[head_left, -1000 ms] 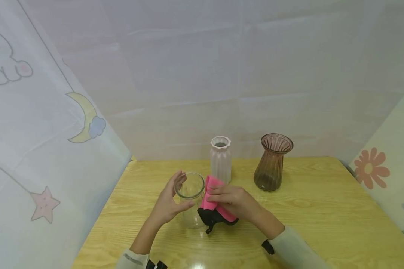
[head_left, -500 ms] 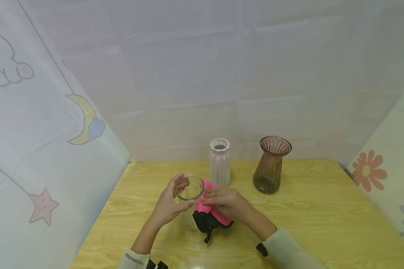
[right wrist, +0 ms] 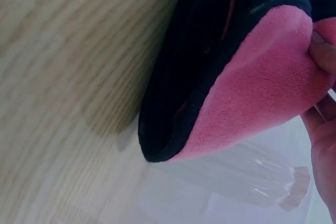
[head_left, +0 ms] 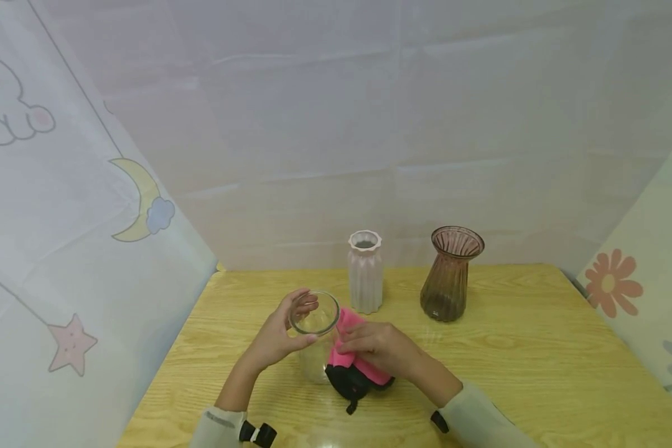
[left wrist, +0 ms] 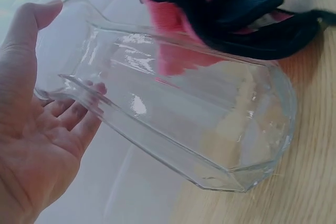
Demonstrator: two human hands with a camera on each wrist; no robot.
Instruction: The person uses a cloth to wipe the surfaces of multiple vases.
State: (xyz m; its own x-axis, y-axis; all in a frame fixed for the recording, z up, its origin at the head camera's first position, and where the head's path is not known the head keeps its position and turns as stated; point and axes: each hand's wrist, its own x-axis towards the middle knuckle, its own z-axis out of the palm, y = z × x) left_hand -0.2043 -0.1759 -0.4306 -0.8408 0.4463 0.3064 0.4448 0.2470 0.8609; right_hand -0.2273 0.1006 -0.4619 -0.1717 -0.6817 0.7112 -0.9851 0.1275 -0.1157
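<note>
Since the glass [left wrist: 157, 108] is looking slick, it's prob. best to be holding its top firm w/ the L hand [head_left: 274, 336] and pressing the cloth [right wrist: 252, 82] flat, rubbing small bits at a time. L hand is curving round the top, thumb & fingers wide apart w/ the glass in b/w. R hand [head_left: 389, 348] is pinching the cloth, fingers close to thumb, & the cloth is touching the glass on its R side. The glass is prob. standing on the table [head_left: 509, 354], near the white vase [head_left: 366, 280].
</note>
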